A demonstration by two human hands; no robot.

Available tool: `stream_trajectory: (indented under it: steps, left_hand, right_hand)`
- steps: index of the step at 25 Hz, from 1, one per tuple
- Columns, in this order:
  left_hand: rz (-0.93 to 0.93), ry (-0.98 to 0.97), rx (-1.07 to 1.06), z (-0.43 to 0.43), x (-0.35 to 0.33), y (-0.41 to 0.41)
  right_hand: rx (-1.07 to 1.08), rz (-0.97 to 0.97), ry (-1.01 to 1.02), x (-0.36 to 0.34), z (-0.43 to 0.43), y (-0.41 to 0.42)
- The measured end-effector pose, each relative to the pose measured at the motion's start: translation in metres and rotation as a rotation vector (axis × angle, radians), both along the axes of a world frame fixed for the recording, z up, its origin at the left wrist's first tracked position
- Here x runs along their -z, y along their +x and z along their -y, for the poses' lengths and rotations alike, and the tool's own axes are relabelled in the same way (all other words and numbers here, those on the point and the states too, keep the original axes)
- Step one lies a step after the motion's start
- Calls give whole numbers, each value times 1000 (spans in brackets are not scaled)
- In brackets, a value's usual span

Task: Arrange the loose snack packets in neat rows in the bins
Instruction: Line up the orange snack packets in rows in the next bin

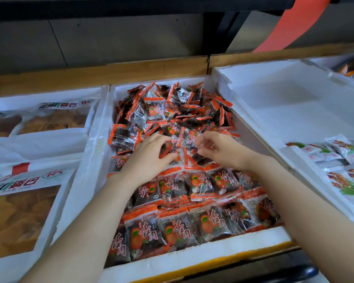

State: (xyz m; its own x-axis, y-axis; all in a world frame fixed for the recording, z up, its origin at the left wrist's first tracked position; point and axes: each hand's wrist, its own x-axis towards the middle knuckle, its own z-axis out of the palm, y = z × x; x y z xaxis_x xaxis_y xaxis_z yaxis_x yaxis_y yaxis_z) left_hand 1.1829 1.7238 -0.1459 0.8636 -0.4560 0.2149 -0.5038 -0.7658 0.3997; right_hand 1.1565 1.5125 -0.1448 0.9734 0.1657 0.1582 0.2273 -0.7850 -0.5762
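Rowed snack packets, long axis front-to-back; loose pile every which way.

Both bare forearms reach forward and angle in toward each other. The left grip lies palm down, fingers and thumb curled round a snack packet. Just beside it, the right grip has bent fingers pinching a second packet.
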Motion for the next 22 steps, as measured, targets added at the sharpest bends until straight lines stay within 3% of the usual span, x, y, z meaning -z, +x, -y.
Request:
stream_trajectory:
  steps: [2,6,11,17,22]
  left_hand:
    - [-6,44,-75,-10,3,10]
    - [-131,158,-117,-17,9,15]
    - [-39,134,-174,-11,3,16]
    - [5,157,-137,-6,4,15]
    - [129,93,-118,-3,4,13]
  right_hand:
    - [31,78,-54,-1,-8,12]
    - [97,-1,-227,2,-21,40]
    - [222,64,-339,4,-25,54]
    - [243,187,-257,4,-20,46]
    - [255,291,-25,-8,-26,37]
